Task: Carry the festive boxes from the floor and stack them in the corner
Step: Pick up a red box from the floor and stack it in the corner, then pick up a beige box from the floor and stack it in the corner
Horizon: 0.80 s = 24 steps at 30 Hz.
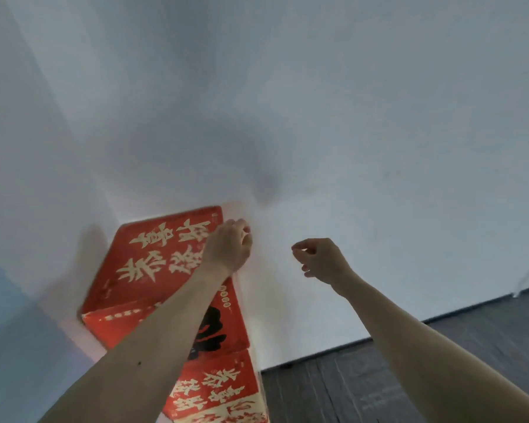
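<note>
I'm looking at three festive boxes stacked in the corner where the white walls (318,117) meet. The top box (153,257) is flat, glossy red cardboard with big cream brush lettering on its lid. The second box (223,328) carries a black character, and the third box (226,389) has more cream script. My left hand (229,245) sits at the top box's far right corner with its fingers curled; I can't tell if it grips anything. My right hand (321,261) hangs in the air beside it, loosely curled and holding nothing. To the right there is dark grey plank floor (440,361).
</note>
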Each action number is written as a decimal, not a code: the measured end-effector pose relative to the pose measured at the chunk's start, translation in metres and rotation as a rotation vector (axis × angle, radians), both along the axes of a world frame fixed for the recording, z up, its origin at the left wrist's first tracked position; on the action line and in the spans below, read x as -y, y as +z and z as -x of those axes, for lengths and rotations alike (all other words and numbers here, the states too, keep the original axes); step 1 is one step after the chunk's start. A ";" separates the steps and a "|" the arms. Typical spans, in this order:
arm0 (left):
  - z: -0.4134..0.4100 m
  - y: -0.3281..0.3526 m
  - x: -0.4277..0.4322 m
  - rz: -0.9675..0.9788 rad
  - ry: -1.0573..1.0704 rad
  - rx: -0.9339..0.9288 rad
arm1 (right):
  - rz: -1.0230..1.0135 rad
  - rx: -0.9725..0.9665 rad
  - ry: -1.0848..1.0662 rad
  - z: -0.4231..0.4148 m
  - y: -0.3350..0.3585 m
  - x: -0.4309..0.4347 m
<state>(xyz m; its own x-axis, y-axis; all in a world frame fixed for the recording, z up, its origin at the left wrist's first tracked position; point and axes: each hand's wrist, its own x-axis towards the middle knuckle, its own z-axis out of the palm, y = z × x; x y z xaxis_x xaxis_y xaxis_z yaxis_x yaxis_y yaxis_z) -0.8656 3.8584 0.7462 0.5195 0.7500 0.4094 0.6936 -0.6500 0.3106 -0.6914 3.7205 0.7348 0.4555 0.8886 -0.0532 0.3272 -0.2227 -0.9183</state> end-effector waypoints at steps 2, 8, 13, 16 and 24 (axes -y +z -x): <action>-0.066 0.003 0.025 -0.004 -0.132 0.034 | -0.009 0.026 -0.140 -0.044 0.008 0.046; -0.258 0.009 0.180 0.023 -0.621 0.099 | 0.022 0.142 -0.634 -0.165 0.021 0.264; -0.371 0.019 0.379 0.075 -0.993 0.081 | 0.031 0.192 -1.069 -0.203 0.030 0.494; -0.415 0.022 0.505 0.110 -1.155 0.043 | 0.050 0.227 -1.271 -0.201 0.033 0.626; -0.465 0.017 0.843 0.117 -1.590 0.033 | 0.095 0.202 -1.738 -0.133 0.038 0.940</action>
